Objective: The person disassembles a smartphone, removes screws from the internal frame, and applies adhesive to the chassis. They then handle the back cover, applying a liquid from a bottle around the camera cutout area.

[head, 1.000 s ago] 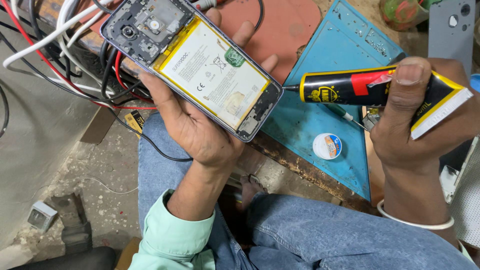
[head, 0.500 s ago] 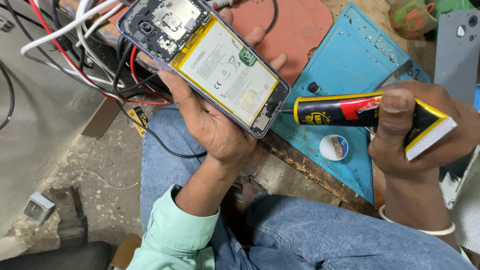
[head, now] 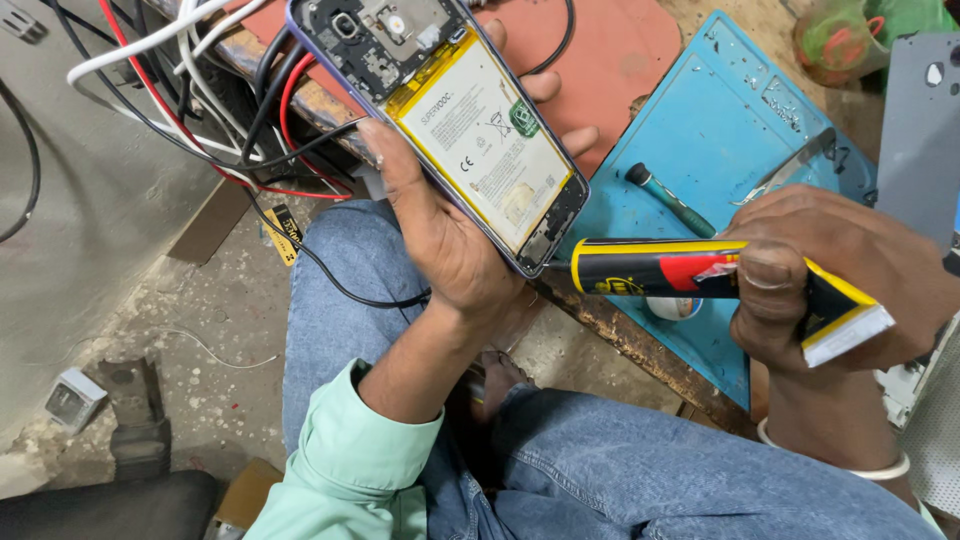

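Left fingers (head: 545, 85): grasping opened smartphone (head: 440, 120), battery (head: 485, 150) exposed.
Right fingers (head: 765, 270): clenched on glue tube (head: 680, 270).
Nozzle: at phone's lower edge.

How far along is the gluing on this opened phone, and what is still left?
Done: the phone is open, back cover off, battery and boards exposed. In hand: the left hand cradles the phone, while the right hand squeezes the glue tube with its nozzle at the frame's lower corner. No glue bead is visible along the frame. Left: the grey panel, possibly the cover, lies unfitted beside the blue mat.
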